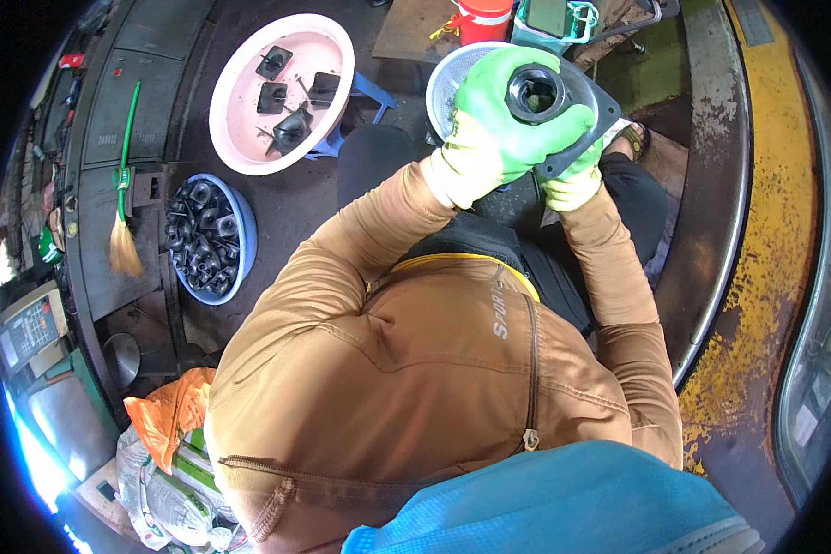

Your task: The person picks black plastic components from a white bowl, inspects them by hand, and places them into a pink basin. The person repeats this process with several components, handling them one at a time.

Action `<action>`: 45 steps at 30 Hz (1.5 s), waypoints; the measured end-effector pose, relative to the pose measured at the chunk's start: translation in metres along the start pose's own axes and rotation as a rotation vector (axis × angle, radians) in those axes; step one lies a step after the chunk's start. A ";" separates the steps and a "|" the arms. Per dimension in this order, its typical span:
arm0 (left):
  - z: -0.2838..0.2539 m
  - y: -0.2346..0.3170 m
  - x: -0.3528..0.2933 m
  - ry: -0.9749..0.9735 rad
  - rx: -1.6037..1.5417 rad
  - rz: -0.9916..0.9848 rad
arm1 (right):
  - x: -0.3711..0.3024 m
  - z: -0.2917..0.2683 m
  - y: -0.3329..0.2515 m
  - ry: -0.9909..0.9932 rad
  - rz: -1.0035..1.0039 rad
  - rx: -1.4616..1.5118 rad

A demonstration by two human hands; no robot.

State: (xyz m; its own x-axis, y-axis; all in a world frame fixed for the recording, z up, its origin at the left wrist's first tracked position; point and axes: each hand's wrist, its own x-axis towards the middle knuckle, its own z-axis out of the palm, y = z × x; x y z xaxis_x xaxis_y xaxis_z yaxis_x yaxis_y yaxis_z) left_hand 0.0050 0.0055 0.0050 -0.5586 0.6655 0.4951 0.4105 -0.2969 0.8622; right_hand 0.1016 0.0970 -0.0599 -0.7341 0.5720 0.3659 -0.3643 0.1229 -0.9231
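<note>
In front of me, at the upper middle, a black molded part (pixel 589 103) with a flat square flange and a raised round collar is held between my gloved hands. My left hand (pixel 491 125), in a green and pale yellow glove, wraps its fingers and thumb around the collar. From below, my right hand (pixel 574 187), gloved the same way, grips the flange's lower corner; most of its fingers are behind the part. Close behind my left hand is a pale perforated basket (pixel 445 83), largely covered by it.
A pink basin (pixel 235 106) on a blue stool (pixel 371 92) holds several black parts. Lower left, a blue basin (pixel 247 235) is heaped with small black pieces. A red bucket (pixel 485 26) stands beyond my hands. A broom (pixel 123 189) lies left; a yellow metal edge (pixel 774 203) runs right.
</note>
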 end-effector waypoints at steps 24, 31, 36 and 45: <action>-0.038 -0.010 0.047 -1.042 -0.358 -0.050 | -0.006 -0.009 -0.027 -0.310 0.696 0.866; -0.033 -0.009 0.068 -0.721 -0.025 0.101 | 0.018 -0.019 -0.027 -0.127 0.029 -0.248; 0.009 0.002 0.016 -0.213 -0.315 -0.255 | 0.022 -0.014 -0.012 0.083 -0.302 -0.538; 0.005 -0.010 0.022 -0.321 -0.238 0.105 | 0.004 -0.024 -0.014 -0.063 -0.003 -0.482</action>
State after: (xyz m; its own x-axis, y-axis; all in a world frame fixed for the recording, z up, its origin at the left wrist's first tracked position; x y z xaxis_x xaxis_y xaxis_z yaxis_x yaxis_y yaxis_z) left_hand -0.0081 0.0264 0.0063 -0.2534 0.7918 0.5558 0.2545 -0.4997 0.8280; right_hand 0.1175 0.1168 -0.0480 -0.7723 0.5225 0.3612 -0.0708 0.4944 -0.8664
